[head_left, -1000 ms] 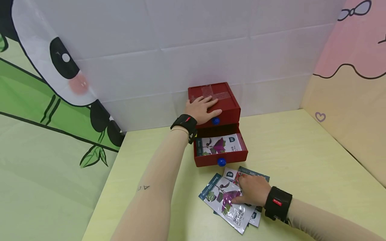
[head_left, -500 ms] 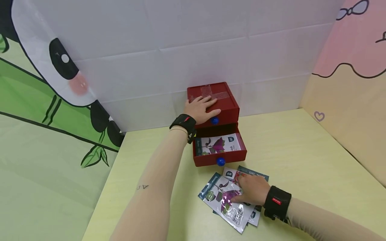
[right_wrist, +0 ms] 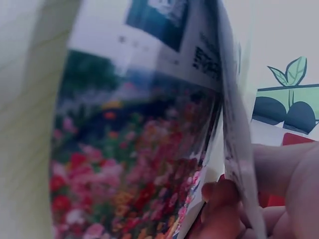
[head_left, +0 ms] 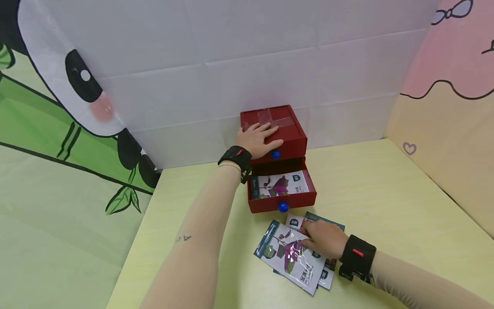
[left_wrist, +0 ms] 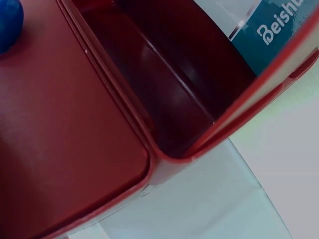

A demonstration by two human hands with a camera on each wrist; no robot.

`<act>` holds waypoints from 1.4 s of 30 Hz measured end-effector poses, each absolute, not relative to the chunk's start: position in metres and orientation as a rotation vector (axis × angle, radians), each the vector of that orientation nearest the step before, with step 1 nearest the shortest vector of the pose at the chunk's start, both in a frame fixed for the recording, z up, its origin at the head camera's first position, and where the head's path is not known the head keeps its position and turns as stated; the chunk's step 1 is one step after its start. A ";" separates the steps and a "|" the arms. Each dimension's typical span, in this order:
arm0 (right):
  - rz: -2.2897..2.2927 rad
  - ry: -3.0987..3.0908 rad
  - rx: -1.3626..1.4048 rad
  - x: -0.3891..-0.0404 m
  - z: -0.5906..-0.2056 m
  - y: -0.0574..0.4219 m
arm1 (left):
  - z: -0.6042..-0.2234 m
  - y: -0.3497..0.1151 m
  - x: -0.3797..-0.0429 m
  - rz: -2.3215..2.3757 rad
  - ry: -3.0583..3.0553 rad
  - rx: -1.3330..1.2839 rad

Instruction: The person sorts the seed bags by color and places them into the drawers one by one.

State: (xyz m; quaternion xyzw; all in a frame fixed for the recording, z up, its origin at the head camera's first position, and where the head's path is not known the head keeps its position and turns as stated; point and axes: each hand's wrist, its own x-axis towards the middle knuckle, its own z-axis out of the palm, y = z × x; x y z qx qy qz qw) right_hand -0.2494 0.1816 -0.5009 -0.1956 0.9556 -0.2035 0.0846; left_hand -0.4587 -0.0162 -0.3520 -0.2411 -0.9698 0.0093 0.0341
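Observation:
My left hand [head_left: 257,140] lies with fingers spread on top of a small red two-drawer box [head_left: 295,141]. Its lower drawer [head_left: 302,200] stands pulled out, with a white-and-teal seed packet [head_left: 299,183] lying inside; the upper one is closed. Between thumb and fingers, my right hand [head_left: 325,241] pinches the edge of a seed packet with a purple plant picture [head_left: 275,244], its near end lifted at a tilt. Underneath, several more packets overlap on the table; the right wrist view shows one with a colourful flower-field picture [right_wrist: 134,169]. My left hand is out of the left wrist view.
The box stands on a pale wood-look table [head_left: 370,193], close against a white cloth backdrop [head_left: 193,94]. A blue knob [head_left: 283,207] sticks out from the lower drawer, another blue knob [head_left: 275,154] from the upper. Printed cartoon panels flank the table.
My right hand has gripped the purple-plant packet and raised its near edge slightly off the pile. My left hand keeps its place on the box.

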 end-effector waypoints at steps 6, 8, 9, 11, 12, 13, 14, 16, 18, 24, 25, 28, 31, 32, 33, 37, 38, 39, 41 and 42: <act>-0.628 2.862 -0.635 -0.251 -0.499 0.182 | -0.354 -0.016 -0.460 0.051 -2.978 -0.743; -0.639 2.859 -0.631 -0.251 -0.497 0.183 | -0.354 -0.016 -0.460 0.048 -2.976 -0.743; -0.646 2.858 -0.628 -0.252 -0.497 0.183 | -0.354 -0.016 -0.460 0.046 -2.974 -0.743; -0.662 2.851 -0.620 -0.252 -0.495 0.183 | -0.354 -0.016 -0.460 0.046 -2.972 -0.743; -0.666 2.851 -0.620 -0.252 -0.494 0.183 | -0.354 -0.016 -0.460 0.047 -2.973 -0.742; -0.668 2.852 -0.627 -0.253 -0.492 0.184 | -0.354 -0.015 -0.461 0.051 -2.974 -0.741; -0.672 2.853 -0.636 -0.253 -0.491 0.184 | -0.354 -0.015 -0.461 0.055 -2.973 -0.740; -0.697 2.849 -0.661 -0.253 -0.486 0.185 | -0.354 -0.014 -0.461 0.061 -2.974 -0.740; -0.716 2.841 -0.692 -0.253 -0.483 0.187 | -0.353 -0.014 -0.461 0.066 -2.975 -0.740; -0.784 2.777 -0.734 -0.251 -0.471 0.188 | -0.352 -0.014 -0.459 0.041 -2.983 -0.742; -0.786 2.773 -0.734 -0.251 -0.469 0.188 | -0.352 -0.014 -0.459 0.037 -2.985 -0.742; -0.787 2.771 -0.736 -0.250 -0.464 0.187 | -0.352 -0.014 -0.458 0.035 -2.980 -0.740; -0.793 2.772 -0.745 -0.249 -0.458 0.188 | -0.352 -0.015 -0.458 0.038 -2.975 -0.740; -0.798 2.770 -0.749 -0.248 -0.457 0.188 | -0.352 -0.015 -0.458 0.037 -2.973 -0.740; -0.802 2.768 -0.753 -0.248 -0.455 0.189 | -0.352 -0.015 -0.458 0.036 -2.972 -0.742; -0.820 2.770 -0.792 -0.247 -0.451 0.191 | -0.352 -0.016 -0.458 0.020 -2.978 -0.740; -0.826 2.772 -0.801 -0.247 -0.450 0.192 | -0.353 -0.016 -0.458 0.015 -2.978 -0.738; -0.832 2.774 -0.816 -0.247 -0.448 0.192 | -0.353 -0.016 -0.458 0.014 -2.979 -0.737; -0.848 2.778 -0.838 -0.246 -0.446 0.194 | -0.353 -0.017 -0.458 0.006 -2.981 -0.735; -0.854 2.779 -0.846 -0.246 -0.444 0.195 | -0.353 -0.017 -0.458 0.001 -2.981 -0.735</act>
